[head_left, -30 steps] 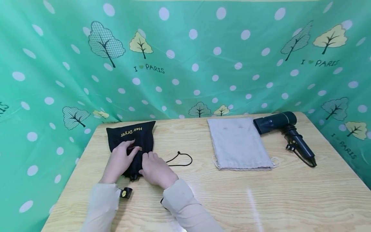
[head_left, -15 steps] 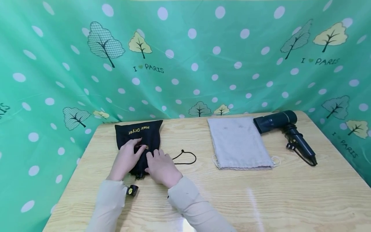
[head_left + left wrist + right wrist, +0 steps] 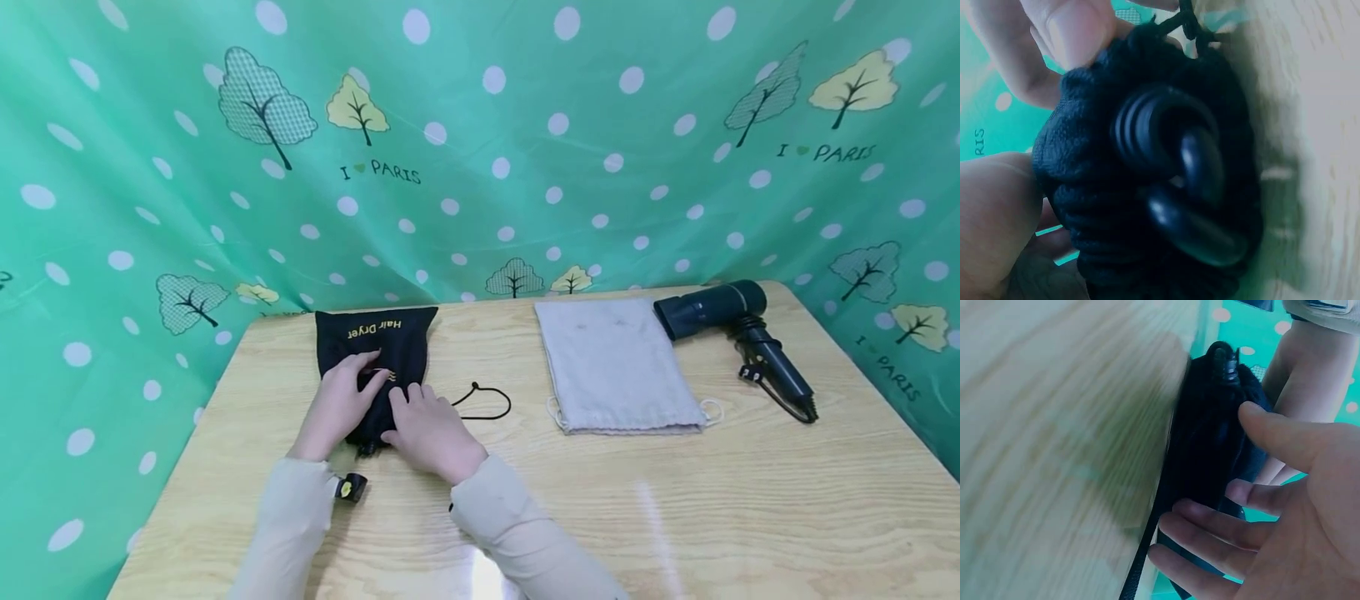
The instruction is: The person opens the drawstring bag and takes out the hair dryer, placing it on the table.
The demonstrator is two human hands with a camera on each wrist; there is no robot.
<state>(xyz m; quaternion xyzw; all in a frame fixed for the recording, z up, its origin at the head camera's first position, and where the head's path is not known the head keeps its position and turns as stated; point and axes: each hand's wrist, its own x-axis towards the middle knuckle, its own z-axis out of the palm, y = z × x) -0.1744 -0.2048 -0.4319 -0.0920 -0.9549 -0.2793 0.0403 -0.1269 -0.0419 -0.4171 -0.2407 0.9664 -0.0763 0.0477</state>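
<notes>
Position: the bag (image 3: 405,358) lies on the table (image 3: 750,500), well to the left of the pouch (image 3: 615,367). Its "Hair Dryer" print reads upside down to the person and its gathered mouth (image 3: 1079,144) faces the person. The drawstring (image 3: 480,418) runs out between the bag and the pouch. The dryer (image 3: 716,308) lies to the right of the pouch, nozzle at its far right corner; whether they touch cannot be told.

Grip: the left hand (image 3: 341,404), farther from the pouch, rests over the bag's upper face with thumb and fingers spread. The right hand (image 3: 435,433), nearer the pouch, touches the bag's side with loosely bent, parted fingers and thumb. Neither hand encircles the bag.

Handling: the bag's cloth appears soft, limp and unlikely to break. A ridged dark fitting and bent cord (image 3: 1204,169) show inside the mouth, so expect a stiff, moderately heavy load that may shift. Take hold of the filled body from both sides. Do not lift by the drawstring; contents may slip out at the mouth.
</notes>
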